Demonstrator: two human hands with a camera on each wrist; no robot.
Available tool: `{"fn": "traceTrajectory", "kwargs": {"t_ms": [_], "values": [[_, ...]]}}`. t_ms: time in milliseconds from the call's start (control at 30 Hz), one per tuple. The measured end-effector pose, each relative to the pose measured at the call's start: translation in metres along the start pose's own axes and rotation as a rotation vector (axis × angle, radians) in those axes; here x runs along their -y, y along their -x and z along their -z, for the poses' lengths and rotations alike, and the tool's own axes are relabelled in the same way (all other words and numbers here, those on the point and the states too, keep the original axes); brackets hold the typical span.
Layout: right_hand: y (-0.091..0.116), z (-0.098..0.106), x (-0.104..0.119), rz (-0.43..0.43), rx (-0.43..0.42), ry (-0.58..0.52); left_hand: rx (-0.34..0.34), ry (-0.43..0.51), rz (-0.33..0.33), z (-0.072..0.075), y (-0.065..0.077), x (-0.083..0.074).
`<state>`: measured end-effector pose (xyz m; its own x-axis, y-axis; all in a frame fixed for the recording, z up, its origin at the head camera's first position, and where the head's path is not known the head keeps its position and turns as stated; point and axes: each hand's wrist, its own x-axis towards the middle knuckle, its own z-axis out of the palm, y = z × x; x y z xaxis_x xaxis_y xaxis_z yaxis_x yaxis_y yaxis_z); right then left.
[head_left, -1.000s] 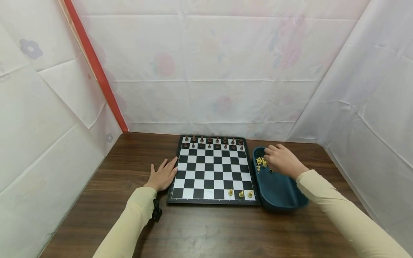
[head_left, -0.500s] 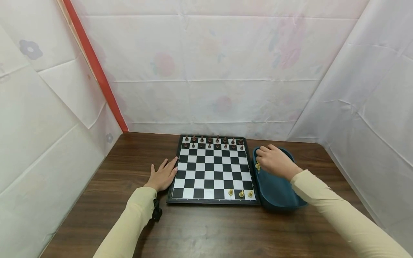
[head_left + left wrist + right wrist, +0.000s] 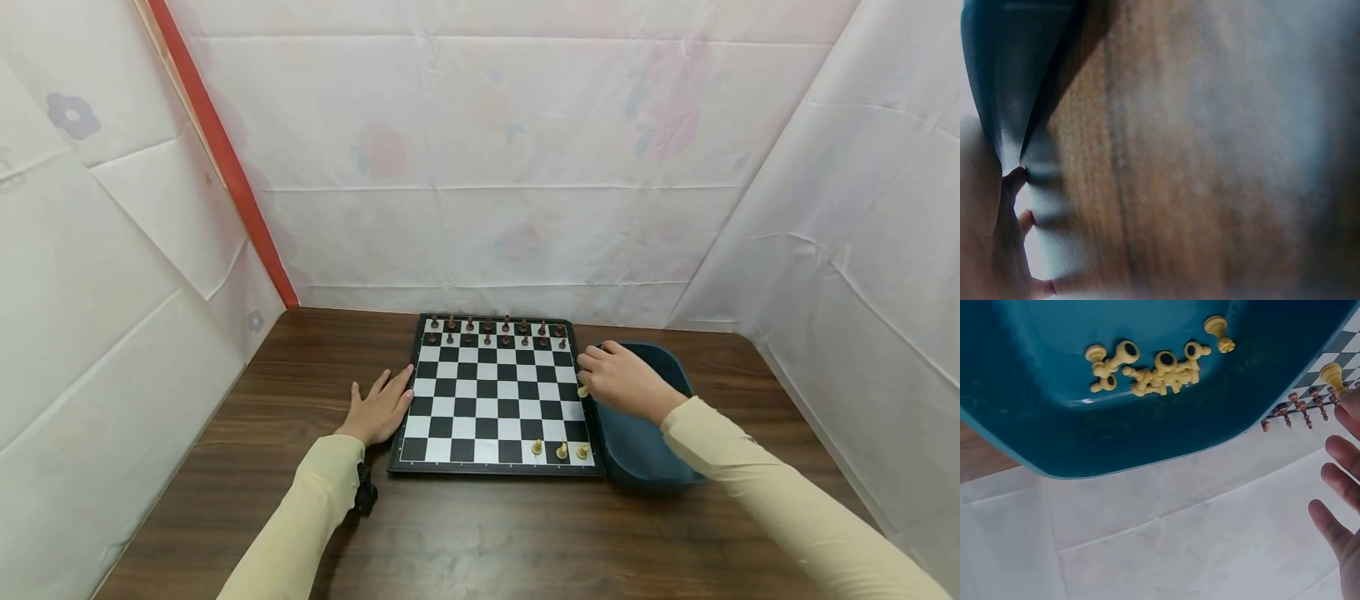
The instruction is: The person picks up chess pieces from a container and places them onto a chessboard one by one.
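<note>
My right hand (image 3: 622,382) pinches a pale yellow chess piece (image 3: 1332,376) by thumb and forefinger, its other fingers spread apart in the right wrist view. In the head view it hovers where the blue-green tub (image 3: 648,467) meets the right edge of the chessboard (image 3: 486,429). My left hand (image 3: 377,408) lies flat with fingers spread, fingertips at the board's left edge. Three pale yellow pieces stand on the near row, among them a corner piece (image 3: 582,451). Dark brown pieces (image 3: 487,339) fill the two far rows.
More yellow pieces (image 3: 1166,375) lie jumbled in the tub, which the right hand partly hides in the head view. Board and tub sit side by side on a brown wooden table (image 3: 487,542). White patterned sheets (image 3: 480,167) hang behind and at both sides.
My right hand has come left from over the tub to the board's right edge, bringing a yellow chess piece with it. The left hand has stayed in place.
</note>
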<state>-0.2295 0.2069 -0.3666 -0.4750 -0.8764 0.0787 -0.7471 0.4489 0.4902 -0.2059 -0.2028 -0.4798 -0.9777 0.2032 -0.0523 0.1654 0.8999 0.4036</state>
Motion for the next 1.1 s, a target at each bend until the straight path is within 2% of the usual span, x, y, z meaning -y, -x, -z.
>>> {"fn": "traceTrajectory", "kwargs": {"t_ms": [533,1100], "values": [[-0.021,0.006,0.016,0.032,0.077,0.032,0.009,-0.005,0.003,-0.001,0.0,0.0],[-0.037,0.009,0.032,0.097,0.053,-0.009,0.005,-0.002,0.003,-0.001,-0.001,0.0]]}}
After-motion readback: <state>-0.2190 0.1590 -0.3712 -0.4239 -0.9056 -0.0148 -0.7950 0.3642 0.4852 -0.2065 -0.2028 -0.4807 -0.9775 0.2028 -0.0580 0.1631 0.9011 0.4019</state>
